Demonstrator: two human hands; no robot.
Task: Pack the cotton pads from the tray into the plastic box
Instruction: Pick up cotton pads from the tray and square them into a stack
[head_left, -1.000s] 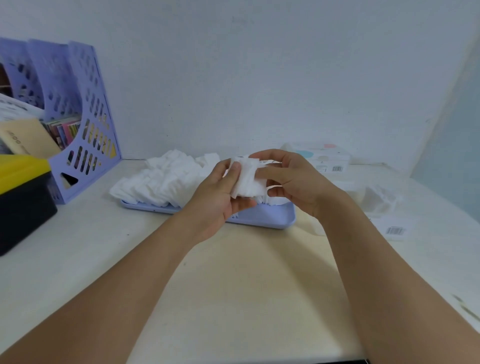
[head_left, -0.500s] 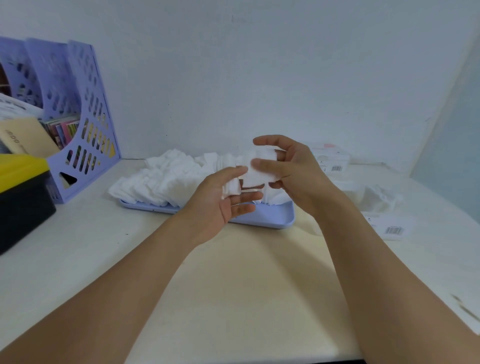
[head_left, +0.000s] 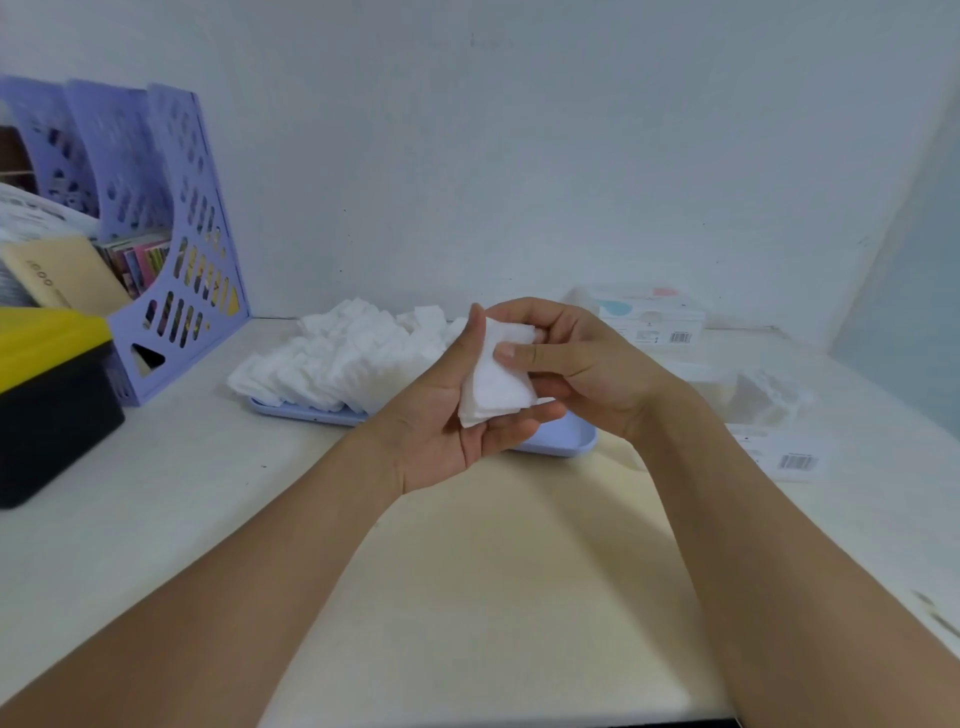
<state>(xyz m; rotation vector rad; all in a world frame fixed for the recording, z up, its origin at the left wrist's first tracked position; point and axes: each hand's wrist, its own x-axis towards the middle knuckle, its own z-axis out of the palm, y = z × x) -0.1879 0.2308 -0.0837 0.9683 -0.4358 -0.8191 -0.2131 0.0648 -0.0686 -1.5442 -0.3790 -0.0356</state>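
A lilac tray (head_left: 566, 441) lies at the back middle of the table with a heap of white cotton pads (head_left: 343, 364) across its left part. Above the tray's right end, my left hand (head_left: 447, 431) cups a small stack of cotton pads (head_left: 496, 387) in its palm and fingers. My right hand (head_left: 587, 358) presses on the same stack from the right, thumb on its face. The clear plastic box (head_left: 763, 400) stands to the right of the tray with white pads inside; my right wrist hides part of it.
A lilac file rack (head_left: 171, 244) with books stands at the back left. In front of it sits a black box with a yellow lid (head_left: 49, 395). A white carton (head_left: 649, 317) is against the wall, and a flat lid with a barcode label (head_left: 795, 460) lies right.
My right hand took pads off the left hand's stack half a second ago and has brought them back onto it. Both hands now hold one stack, slightly lower and further right.
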